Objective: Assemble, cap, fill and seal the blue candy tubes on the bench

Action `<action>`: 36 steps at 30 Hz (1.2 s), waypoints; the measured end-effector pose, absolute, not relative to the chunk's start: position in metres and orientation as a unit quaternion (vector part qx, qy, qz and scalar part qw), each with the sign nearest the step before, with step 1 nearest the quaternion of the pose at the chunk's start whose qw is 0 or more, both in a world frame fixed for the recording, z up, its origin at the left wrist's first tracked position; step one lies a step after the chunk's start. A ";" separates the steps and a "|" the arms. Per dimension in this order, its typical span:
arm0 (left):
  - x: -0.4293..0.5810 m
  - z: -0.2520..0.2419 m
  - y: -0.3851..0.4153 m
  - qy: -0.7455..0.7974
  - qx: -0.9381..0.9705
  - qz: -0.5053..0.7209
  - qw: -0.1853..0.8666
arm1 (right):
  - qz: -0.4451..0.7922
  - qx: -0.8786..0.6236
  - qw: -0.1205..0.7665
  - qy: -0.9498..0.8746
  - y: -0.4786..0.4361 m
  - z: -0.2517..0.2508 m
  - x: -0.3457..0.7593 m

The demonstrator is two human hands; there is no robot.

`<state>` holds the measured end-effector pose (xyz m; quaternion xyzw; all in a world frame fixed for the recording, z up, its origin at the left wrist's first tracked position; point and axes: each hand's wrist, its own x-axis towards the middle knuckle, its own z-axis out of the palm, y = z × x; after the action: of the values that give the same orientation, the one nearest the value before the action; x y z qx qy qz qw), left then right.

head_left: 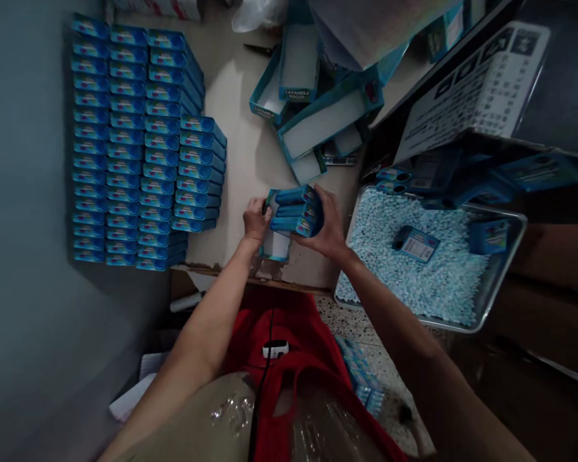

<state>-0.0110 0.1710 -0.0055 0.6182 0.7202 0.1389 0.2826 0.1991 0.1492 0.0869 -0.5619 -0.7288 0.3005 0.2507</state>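
Blue cardboard: small boxes [293, 213], bunched near the table's front edge [293, 284], above a pale-bottomed carton. Right hand [331, 230] clasped their right end; left hand [257, 221] curled at the left, its exact hold untellable. Even, gentle pressure best suited alignment. Tabletop separated hands from stacked cartons [125, 138]; metal tray [510, 269] bounded the right.

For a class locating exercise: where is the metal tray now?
In the head view, the metal tray lies in the right half, right of the right hand, partly behind that forearm.
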 end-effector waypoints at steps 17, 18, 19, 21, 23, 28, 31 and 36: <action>-0.029 -0.009 0.113 0.666 0.630 0.173 0.359 | 0.242 -0.559 0.140 -0.781 0.161 0.071 0.161; -0.030 -0.008 0.103 0.666 0.633 0.157 0.362 | 0.237 -0.561 0.132 -0.782 0.159 0.070 0.157; -0.031 -0.008 0.093 0.665 0.635 0.144 0.365 | 0.233 -0.560 0.120 -0.786 0.158 0.069 0.153; -0.030 -0.009 0.080 0.666 0.636 0.125 0.369 | 0.222 -0.559 0.095 -0.793 0.157 0.062 0.147; -0.026 -0.010 0.074 0.664 0.640 0.120 0.368 | 0.207 -0.561 0.084 -0.797 0.157 0.054 0.144; -0.028 0.008 0.074 0.654 0.635 0.109 0.397 | 0.148 -0.557 0.051 -0.815 0.154 0.055 0.149; -0.064 0.042 0.067 0.651 0.643 0.141 0.379 | 0.115 -0.564 0.033 -0.817 0.148 0.078 0.136; -0.171 0.091 0.081 0.737 0.626 0.191 0.171 | 0.228 -0.473 0.111 -0.844 0.139 0.091 0.044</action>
<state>-0.1711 0.0810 0.0905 0.6256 0.7368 0.1912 0.1711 0.0441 0.1390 0.0910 -0.4727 -0.8438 0.2282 0.1113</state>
